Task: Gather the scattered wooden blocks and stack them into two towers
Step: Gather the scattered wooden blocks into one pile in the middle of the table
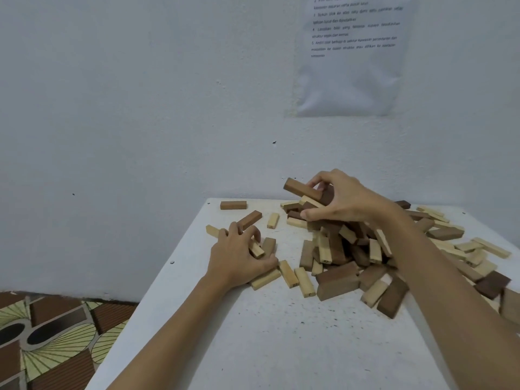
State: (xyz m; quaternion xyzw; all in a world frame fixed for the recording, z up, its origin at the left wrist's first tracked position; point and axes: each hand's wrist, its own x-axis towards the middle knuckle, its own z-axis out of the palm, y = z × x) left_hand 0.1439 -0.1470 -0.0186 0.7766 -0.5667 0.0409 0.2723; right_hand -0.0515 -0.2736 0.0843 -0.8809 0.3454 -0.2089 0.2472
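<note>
**Picking up blocks, no towers yet**

Your right hand (340, 201) is up over the big heap of light and dark wooden blocks (346, 249), which sits from about 1 to 3 o'clock on the white table (281, 347). Its fingers and thumb are curled round a long dark brown wooden block (301, 188), held tilted just above the heap. Your left hand (239, 257) is low at about 10 o'clock. Its fingers are curled round a short pale wooden block (256, 250), and more pale blocks lie touching it. One lone reddish-brown wooden block (233, 205) lies at 11 o'clock, near the wall.

I think you are at the gathering step, as no tower shows anywhere. The next move needs a bare spot, and the table close to you at 6 o'clock looks good. Lay the first blocks flat and side by side so the bottom is even. Lift slowly from the heap, because the blocks lean on each other and some could slide
</note>
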